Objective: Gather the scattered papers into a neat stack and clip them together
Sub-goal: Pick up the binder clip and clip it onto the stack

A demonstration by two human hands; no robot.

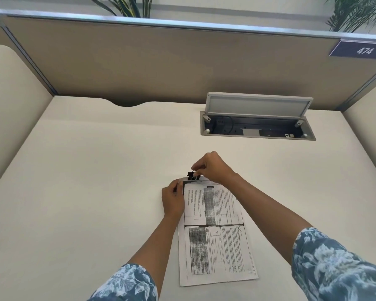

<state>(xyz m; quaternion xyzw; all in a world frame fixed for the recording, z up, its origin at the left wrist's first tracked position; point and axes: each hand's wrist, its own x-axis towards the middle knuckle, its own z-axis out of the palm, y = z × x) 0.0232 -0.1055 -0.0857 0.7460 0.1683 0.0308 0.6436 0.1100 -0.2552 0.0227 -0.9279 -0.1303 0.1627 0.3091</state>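
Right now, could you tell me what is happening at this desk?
A person is clipping a stack of papers that lies gathered on the desk. The left hand steadies the stack's far left corner, while the right hand pinches the wire handles of a black binder clip at the far edge. Whether the clip fully grips the sheets is unclear.

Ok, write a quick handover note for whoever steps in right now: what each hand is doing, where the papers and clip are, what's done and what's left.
Right hand: pinching the wire handles of the small black binder clip at the far edge of the stack.
Left hand: steadying the stack's far left corner.
Stack of white printed paper sheets: gathered on the cream desk, edges roughly aligned.
Done: gathering.
Left: confirm the clip is fully seated, fold the handles, let go.
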